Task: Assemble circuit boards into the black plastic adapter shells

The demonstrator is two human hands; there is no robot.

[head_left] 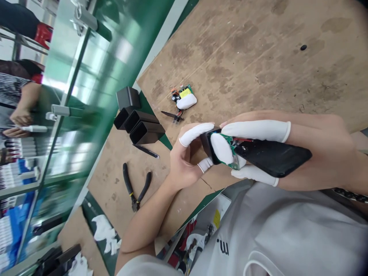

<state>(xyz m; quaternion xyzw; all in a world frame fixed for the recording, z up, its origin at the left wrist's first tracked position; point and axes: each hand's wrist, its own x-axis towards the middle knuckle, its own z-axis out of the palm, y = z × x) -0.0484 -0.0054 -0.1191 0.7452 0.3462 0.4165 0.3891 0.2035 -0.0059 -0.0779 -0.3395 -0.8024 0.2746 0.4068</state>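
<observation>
My right hand (310,153) is closed around a long black casing (273,157), its fingers in white finger cots. A green circuit board (231,153) sticks out of the casing's open end. My left hand (184,161), also in finger cots, pinches that end of the board together with a small black piece (206,142). Both hands meet just above the brown worktop (258,57), close to my white shirt.
Three empty black casings (138,122) lie at the worktop's left edge. Beside them are a loose circuit board with a white part (184,97), black pliers (135,188) and a thin dark tool (145,150). Another person's hands (17,115) work beyond the green conveyor (94,76).
</observation>
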